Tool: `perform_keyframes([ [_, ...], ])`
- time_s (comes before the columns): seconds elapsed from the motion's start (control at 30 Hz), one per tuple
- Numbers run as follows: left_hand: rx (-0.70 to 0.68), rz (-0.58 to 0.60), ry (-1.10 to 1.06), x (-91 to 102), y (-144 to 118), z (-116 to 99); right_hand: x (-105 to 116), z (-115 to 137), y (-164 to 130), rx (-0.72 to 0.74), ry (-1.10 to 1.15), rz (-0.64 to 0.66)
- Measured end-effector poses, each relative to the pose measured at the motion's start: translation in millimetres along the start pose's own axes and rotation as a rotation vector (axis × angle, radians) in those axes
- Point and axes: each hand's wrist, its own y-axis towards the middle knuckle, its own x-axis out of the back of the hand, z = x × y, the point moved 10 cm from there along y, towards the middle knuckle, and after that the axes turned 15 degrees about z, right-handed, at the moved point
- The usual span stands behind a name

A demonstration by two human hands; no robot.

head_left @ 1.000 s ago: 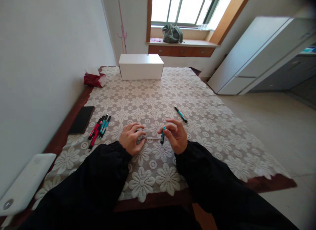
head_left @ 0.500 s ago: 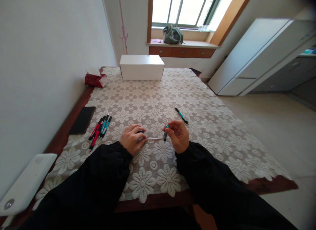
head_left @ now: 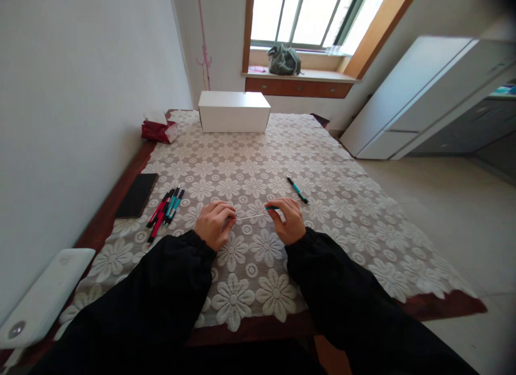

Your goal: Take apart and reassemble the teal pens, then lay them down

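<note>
At the far left, a white device lies at the table edge, with a black phone beyond it and a bundle of red and teal pens on the lace tablecloth. The left hand hovers just above the cloth with fingers curled closed, pinching one end of a thin clear refill tube; whether a further part is enclosed in that hand cannot be determined. The refill tube runs nearly level between the two hands. The right hand has thumb and forefinger closed on a teal pen barrel, which lies roughly horizontal and in line with the tube. Judged from this arrangement, the step in hand is reassembly or disassembly of one pen, with the refill entering or leaving the barrel; which of the two cannot be told. The next move calls for keeping tube and barrel coaxial, since a thin tube is likely to flex if pushed off-axis. A single teal pen lies apart to the right, and a white box stands at the far end. Compared with half a second earlier, the barrel has turned from near upright to horizontal.
</note>
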Motion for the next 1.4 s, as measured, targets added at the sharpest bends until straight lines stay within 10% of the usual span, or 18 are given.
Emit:
perform_keyframes([
  [0.8,-0.126,-0.048,0.048,3.9,-1.2,-19.8,-52.3,16.5,-4.8,0.141,0.125,0.367],
  [1.4,-0.17,-0.028,0.14,2.5,-2.6,-30.5,-55.4,21.5,-5.6,0.128,0.158,0.399],
])
